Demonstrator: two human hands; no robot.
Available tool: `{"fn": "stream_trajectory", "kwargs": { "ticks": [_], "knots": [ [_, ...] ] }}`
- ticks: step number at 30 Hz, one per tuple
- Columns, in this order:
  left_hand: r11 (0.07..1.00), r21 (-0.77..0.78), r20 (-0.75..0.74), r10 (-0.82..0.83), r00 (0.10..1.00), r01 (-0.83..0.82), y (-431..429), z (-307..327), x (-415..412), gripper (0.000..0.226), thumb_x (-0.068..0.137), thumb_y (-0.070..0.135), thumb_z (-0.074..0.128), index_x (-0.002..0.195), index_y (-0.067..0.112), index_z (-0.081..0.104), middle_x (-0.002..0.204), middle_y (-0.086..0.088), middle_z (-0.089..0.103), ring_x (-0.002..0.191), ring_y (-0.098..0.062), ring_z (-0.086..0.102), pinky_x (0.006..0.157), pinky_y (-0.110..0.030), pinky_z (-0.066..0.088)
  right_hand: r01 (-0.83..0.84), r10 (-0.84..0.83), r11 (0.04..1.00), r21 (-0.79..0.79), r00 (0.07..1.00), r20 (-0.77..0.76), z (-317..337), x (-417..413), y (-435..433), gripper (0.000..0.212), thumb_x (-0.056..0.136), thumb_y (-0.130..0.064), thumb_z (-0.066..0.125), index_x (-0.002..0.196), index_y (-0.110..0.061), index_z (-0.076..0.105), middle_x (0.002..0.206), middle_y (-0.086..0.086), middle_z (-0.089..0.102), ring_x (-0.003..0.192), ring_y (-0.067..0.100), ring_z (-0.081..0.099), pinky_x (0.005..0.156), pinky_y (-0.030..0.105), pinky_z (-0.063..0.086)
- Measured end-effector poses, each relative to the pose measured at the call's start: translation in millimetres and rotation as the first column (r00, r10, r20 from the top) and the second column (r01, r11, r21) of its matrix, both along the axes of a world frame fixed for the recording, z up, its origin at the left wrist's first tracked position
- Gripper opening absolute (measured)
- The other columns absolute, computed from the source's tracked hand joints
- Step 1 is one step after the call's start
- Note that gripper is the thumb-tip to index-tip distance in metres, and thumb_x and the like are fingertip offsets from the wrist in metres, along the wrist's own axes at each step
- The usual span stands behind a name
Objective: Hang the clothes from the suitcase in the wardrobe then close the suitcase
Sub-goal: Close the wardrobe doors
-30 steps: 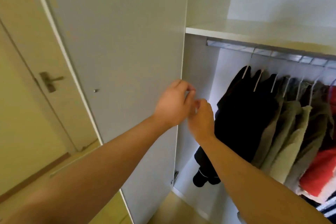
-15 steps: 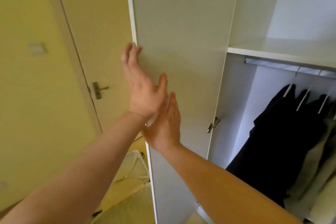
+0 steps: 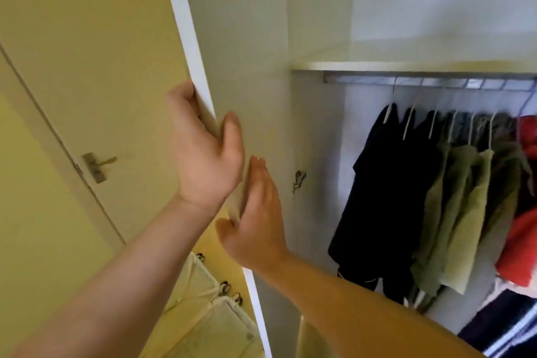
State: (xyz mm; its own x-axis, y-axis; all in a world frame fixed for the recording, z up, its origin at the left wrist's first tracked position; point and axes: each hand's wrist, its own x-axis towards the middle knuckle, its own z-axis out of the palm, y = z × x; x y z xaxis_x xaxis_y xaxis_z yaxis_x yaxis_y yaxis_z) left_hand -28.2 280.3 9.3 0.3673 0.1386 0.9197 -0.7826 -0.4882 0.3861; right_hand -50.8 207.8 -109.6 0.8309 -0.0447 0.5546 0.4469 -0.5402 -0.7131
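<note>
The white wardrobe door [image 3: 247, 38] stands open in front of me. My left hand [image 3: 203, 154] holds its free edge, fingers wrapped behind the edge and thumb on the inner face. My right hand [image 3: 258, 221] lies flat against the inner face just below, fingers straight. Inside, black garments [image 3: 383, 183], green ones [image 3: 453, 212] and a red one [image 3: 520, 227] hang from the metal rail [image 3: 436, 81]. The suitcase is out of view.
A shelf [image 3: 406, 65] runs above the rail. The door's hinge [image 3: 297, 180] sits beside my right hand. Left of the wardrobe is a room door with a lever handle [image 3: 97, 166]. Pale fabric bins [image 3: 209, 314] stand on the floor below.
The wardrobe door has swung further open to the left. My left hand went from flat on the door to clasping its edge. My right hand stays flat on the inner face.
</note>
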Motion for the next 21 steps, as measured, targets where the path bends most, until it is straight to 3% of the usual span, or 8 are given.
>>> {"fn": "stream_trajectory", "kwargs": {
  "ticks": [2, 4, 6, 8, 11, 14, 18, 21],
  "knots": [
    [0.989, 0.058, 0.022, -0.134, 0.991, 0.133, -33, 0, -6, 0.047, 0.084, -0.009, 0.058, 0.123, -0.018, 0.036, 0.119, -0.019, 0.052, 0.107, -0.030, 0.059, 0.089, -0.044, 0.050, -0.001, 0.008, 0.991, 0.136, 0.999, -0.047, 0, -9, -34, 0.098, 0.068, -0.016, 0.064, 0.155, -0.024, 0.020, 0.156, -0.002, 0.035, 0.145, 0.016, 0.032, 0.116, 0.041, 0.036],
    [0.958, 0.095, 0.007, -0.271, 0.963, 0.269, -71, 0, -14, 0.058, 0.080, -0.016, 0.055, 0.131, -0.023, 0.030, 0.138, -0.034, 0.044, 0.128, -0.036, 0.052, 0.103, -0.044, 0.046, 0.031, -0.023, 0.974, 0.225, 0.999, -0.040, 0, -18, -70, 0.073, 0.068, -0.009, 0.063, 0.136, -0.025, 0.043, 0.127, -0.017, 0.055, 0.114, 0.005, 0.056, 0.093, 0.031, 0.050],
    [0.911, 0.152, 0.000, -0.388, 0.922, 0.383, -109, 0, -21, 0.073, 0.077, -0.022, 0.052, 0.141, -0.025, 0.018, 0.154, -0.040, 0.022, 0.148, -0.043, 0.028, 0.118, -0.050, 0.032, 0.089, -0.083, 0.957, 0.277, 0.996, -0.033, -2, -28, -107, 0.050, 0.072, 0.002, 0.063, 0.110, -0.027, 0.050, 0.091, -0.031, 0.057, 0.077, -0.002, 0.058, 0.068, 0.013, 0.045],
    [0.861, 0.190, -0.025, -0.476, 0.879, 0.472, -151, 0, -23, 0.083, 0.075, -0.023, 0.050, 0.148, -0.021, 0.009, 0.161, -0.035, 0.005, 0.154, -0.041, 0.008, 0.123, -0.053, 0.020, 0.172, -0.168, 0.929, 0.328, 0.985, -0.040, -3, -38, -145, 0.041, 0.077, 0.006, 0.060, 0.102, -0.025, 0.052, 0.072, -0.026, 0.055, 0.059, 0.002, 0.053, 0.055, 0.015, 0.039],
    [0.845, 0.207, -0.106, -0.481, 0.870, 0.493, -206, 2, -19, 0.091, 0.078, -0.012, 0.053, 0.156, -0.006, 0.007, 0.165, -0.026, 0.003, 0.155, -0.035, 0.006, 0.126, -0.049, 0.015, 0.312, -0.318, 0.887, 0.341, 0.947, -0.040, -6, -42, -189, 0.020, 0.092, -0.009, 0.065, 0.099, -0.027, 0.057, 0.072, -0.018, 0.058, 0.062, 0.005, 0.057, 0.055, 0.016, 0.042],
    [0.898, 0.360, -0.068, -0.244, 0.967, 0.252, -254, 3, -6, 0.084, 0.089, 0.015, 0.062, 0.156, -0.006, 0.015, 0.164, -0.027, 0.007, 0.154, -0.038, 0.007, 0.127, -0.038, 0.012, 0.482, -0.484, 0.826, 0.291, 0.872, -0.072, -12, -38, -232, 0.020, 0.096, -0.032, 0.067, 0.084, -0.030, 0.051, 0.068, -0.008, 0.056, 0.058, 0.006, 0.051, 0.053, 0.016, 0.037],
    [0.845, 0.526, 0.073, -0.163, 0.984, 0.101, -297, -1, 23, 0.089, 0.096, 0.039, 0.060, 0.155, -0.009, 0.014, 0.162, -0.034, 0.009, 0.152, -0.047, 0.007, 0.124, -0.049, 0.021, 0.658, -0.650, 0.741, 0.131, 0.753, -0.103, -17, -25, -279, 0.037, 0.096, -0.042, 0.065, 0.074, -0.022, 0.044, 0.062, -0.003, 0.047, 0.052, 0.008, 0.041, 0.049, 0.019, 0.029],
    [0.796, 0.596, 0.100, -0.206, 0.973, 0.107, -308, -2, 45, 0.083, 0.102, 0.050, 0.042, 0.155, -0.008, 0.015, 0.161, -0.035, 0.009, 0.152, -0.048, 0.007, 0.123, -0.051, 0.021, 0.699, -0.680, 0.708, 0.107, 0.714, -0.168, -14, -10, -297, 0.030, 0.097, -0.044, 0.062, 0.085, -0.018, 0.054, 0.070, -0.003, 0.058, 0.060, 0.010, 0.054, 0.054, 0.029, 0.042]
  ]
}}
